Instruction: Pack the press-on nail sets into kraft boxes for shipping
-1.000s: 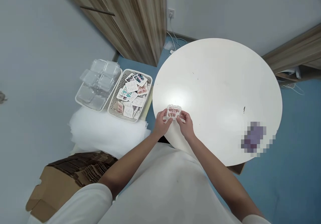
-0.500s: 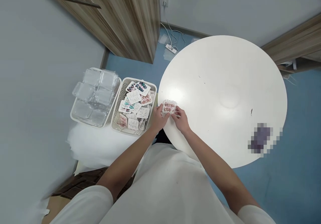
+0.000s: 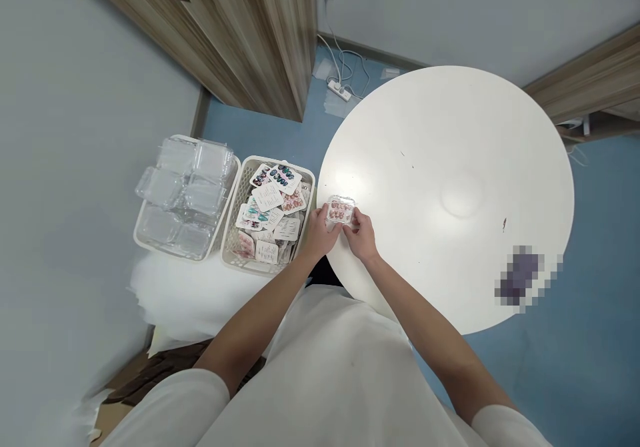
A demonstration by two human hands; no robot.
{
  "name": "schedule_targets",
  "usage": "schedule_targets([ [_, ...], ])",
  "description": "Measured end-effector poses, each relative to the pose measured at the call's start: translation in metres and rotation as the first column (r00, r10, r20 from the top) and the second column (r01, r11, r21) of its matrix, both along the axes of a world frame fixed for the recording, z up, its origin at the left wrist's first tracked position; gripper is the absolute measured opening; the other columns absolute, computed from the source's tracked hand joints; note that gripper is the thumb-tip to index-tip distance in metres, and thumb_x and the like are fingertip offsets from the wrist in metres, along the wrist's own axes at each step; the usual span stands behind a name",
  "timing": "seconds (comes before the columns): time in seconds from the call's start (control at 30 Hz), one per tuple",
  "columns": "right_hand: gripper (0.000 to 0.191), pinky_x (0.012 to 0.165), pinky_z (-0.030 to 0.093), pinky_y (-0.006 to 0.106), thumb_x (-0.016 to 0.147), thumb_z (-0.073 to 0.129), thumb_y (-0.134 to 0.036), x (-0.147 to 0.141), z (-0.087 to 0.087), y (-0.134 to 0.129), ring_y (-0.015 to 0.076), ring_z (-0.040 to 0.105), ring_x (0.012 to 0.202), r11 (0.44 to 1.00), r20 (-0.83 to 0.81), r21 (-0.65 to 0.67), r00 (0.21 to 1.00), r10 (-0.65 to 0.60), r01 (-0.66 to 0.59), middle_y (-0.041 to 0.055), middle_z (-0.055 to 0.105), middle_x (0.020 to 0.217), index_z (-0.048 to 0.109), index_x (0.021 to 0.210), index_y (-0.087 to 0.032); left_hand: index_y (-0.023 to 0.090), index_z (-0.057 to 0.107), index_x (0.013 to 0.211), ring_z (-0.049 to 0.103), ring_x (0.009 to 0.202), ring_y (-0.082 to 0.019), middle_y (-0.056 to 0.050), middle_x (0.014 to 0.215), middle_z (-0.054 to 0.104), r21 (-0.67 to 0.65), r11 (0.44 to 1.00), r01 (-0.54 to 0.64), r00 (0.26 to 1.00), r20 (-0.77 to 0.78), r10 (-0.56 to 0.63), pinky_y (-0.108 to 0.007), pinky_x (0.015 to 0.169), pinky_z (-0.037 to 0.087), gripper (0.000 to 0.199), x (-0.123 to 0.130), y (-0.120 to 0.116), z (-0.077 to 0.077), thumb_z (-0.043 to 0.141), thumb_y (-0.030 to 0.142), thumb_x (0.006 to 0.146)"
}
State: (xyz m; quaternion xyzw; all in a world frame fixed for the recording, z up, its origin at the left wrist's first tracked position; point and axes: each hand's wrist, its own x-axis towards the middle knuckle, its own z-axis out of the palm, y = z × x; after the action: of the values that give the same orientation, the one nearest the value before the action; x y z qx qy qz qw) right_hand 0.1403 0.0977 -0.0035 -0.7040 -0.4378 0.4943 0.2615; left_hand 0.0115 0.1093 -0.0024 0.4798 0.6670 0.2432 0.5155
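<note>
As left hand (image 3: 320, 233) and right hand (image 3: 363, 236) grasp opposite sides of clear case (image 3: 341, 209) (reddish pieces inside), case is over white table (image 3: 450, 147), nearer edge beside card basket (image 3: 233, 228) than before.

With our 2 hands, the left (image 3: 321, 235) and the right (image 3: 363, 235), we are holding 1 clear case (image 3: 341, 209) of reddish nail-shaped pieces at the edge of the round white table (image 3: 445, 167). To our left, 1 basket (image 3: 225, 233) is holding printed cards (image 3: 268, 197); beside it, another is holding clear boxes (image 3: 163, 187).
</note>
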Motion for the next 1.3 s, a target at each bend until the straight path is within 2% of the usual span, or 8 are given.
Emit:
schedule_targets([
  [0.2,0.065,0.078,0.045,0.037,0.071,0.055,-0.034,0.001,0.0,-0.001,0.0214,0.044,0.095,0.999,0.013,0.017,0.999,0.041,-0.041,0.0092,0.041,0.106,0.031,0.13,-0.022,0.017,0.03,0.13,0.035,0.116,-0.026,-0.013,0.12,0.033,-0.012,0.998,0.055,0.997,-0.058,-0.055,-0.036,0.093,0.033,0.066,0.0,0.0,0.0,0.056,0.035,0.072],
  [0.4,0.072,0.081,0.045,0.038,0.072,0.054,-0.031,0.003,-0.003,-0.006,0.0208,0.043,0.099,0.993,0.034,0.063,0.994,0.102,-0.104,0.0108,0.037,0.114,0.02,0.134,-0.021,0.019,0.024,0.132,0.033,0.119,-0.026,-0.012,0.125,0.03,-0.045,0.997,0.068,0.992,-0.103,-0.073,-0.037,0.095,0.032,0.068,0.003,-0.003,0.005,0.054,0.037,0.074],
  [0.53,0.076,0.083,0.045,0.039,0.071,0.056,-0.033,0.009,0.0,-0.019,0.0213,0.042,0.103,0.991,0.018,0.066,0.993,0.113,-0.114,0.0106,0.034,0.12,0.016,0.135,-0.024,0.02,0.017,0.134,0.028,0.123,-0.026,-0.012,0.131,0.026,-0.025,0.999,0.038,0.989,-0.143,-0.041,-0.038,0.099,0.029,0.073,0.006,-0.013,0.007,0.054,0.035,0.073],
  [0.63,0.072,0.084,0.044,0.039,0.071,0.055,-0.033,0.018,0.009,-0.035,0.021,0.043,0.105,0.99,-0.017,0.061,0.991,0.13,-0.129,0.0093,0.033,0.124,0.019,0.133,-0.027,0.02,0.014,0.134,0.022,0.126,-0.027,-0.012,0.135,0.022,0.001,1.0,0.009,0.986,-0.169,-0.009,-0.04,0.102,0.023,0.076,0.009,-0.028,0.008,0.056,0.035,0.072],
  [0.8,0.06,0.081,0.046,0.036,0.073,0.052,-0.031,0.042,0.035,-0.071,0.018,0.048,0.099,0.982,-0.068,0.096,0.983,0.168,-0.162,0.0088,0.036,0.124,0.028,0.128,-0.027,0.018,0.019,0.133,0.024,0.126,-0.025,-0.013,0.134,0.023,0.017,0.998,-0.065,0.985,-0.16,0.066,-0.038,0.102,0.025,0.072,0.016,-0.068,0.018,0.054,0.036,0.073],
  [0.97,0.049,0.073,0.048,0.034,0.075,0.049,-0.031,0.069,0.056,-0.106,0.0115,0.053,0.07,0.959,-0.077,0.13,0.961,0.265,-0.254,0.0078,0.047,0.115,0.037,0.122,-0.024,0.024,0.04,0.121,0.037,0.119,-0.022,-0.008,0.127,0.036,0.127,0.986,-0.106,0.99,-0.08,0.116,-0.035,0.096,0.035,0.049,0.026,-0.127,0.029,0.052,0.036,0.075],
  [1.13,0.041,0.067,0.048,0.033,0.075,0.049,-0.034,0.091,0.06,-0.136,0.0108,0.051,0.061,0.917,-0.079,0.153,0.92,0.384,-0.369,0.0071,0.056,0.102,0.048,0.113,-0.021,0.024,0.046,0.115,0.044,0.112,-0.021,-0.007,0.123,0.043,0.108,0.97,-0.22,0.975,-0.016,0.223,-0.035,0.091,0.04,0.041,0.034,-0.19,0.038,0.051,0.038,0.076],
  [1.3,0.035,0.065,0.048,0.032,0.074,0.05,-0.036,0.1,0.065,-0.153,0.0129,0.053,0.062,0.838,-0.052,0.16,0.843,0.536,-0.523,0.0063,0.061,0.093,0.055,0.105,-0.02,0.026,0.046,0.115,0.044,0.113,-0.022,-0.007,0.125,0.042,0.1,0.963,-0.248,0.966,-0.042,0.254,-0.034,0.089,0.041,0.041,0.016,-0.235,0.058,0.047,0.043,0.078],
])
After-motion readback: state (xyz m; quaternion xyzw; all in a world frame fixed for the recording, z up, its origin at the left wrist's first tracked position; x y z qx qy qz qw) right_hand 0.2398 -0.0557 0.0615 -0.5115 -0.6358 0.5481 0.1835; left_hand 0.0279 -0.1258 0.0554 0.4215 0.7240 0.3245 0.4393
